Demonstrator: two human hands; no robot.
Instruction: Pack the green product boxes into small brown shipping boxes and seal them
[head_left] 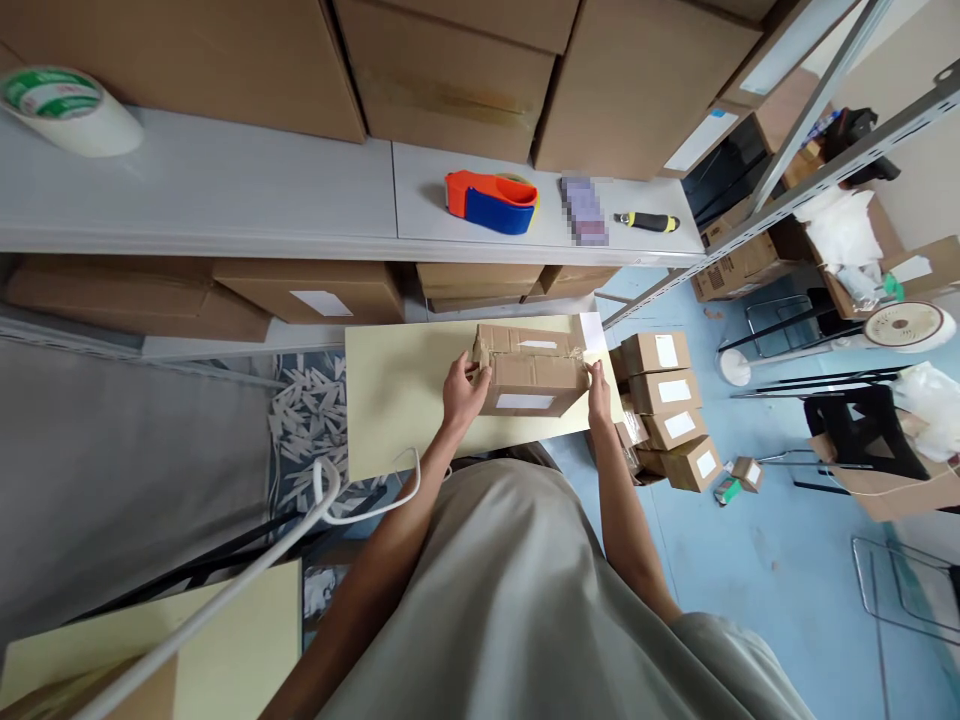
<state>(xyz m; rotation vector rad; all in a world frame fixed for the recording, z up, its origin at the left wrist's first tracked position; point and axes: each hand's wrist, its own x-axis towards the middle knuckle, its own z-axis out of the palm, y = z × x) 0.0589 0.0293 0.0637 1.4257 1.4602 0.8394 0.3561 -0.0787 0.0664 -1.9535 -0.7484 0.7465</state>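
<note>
One carton [534,385] on the pale yellow bench [405,370], taped along the top; two white labels visible, one on the top, one on the near side. Two hands on it: left hand [463,393] with its grip closed on the left end, right hand [598,393] with fingers pressed to the right end. Shelf [285,190] above the bench: one tape roll [71,110], one orange-and-blue tape dispenser [491,203], one yellow-and-black cutter [651,222]. Right of the bench: four labelled boxes [660,391] in a row, one white label visible on each.
</note>
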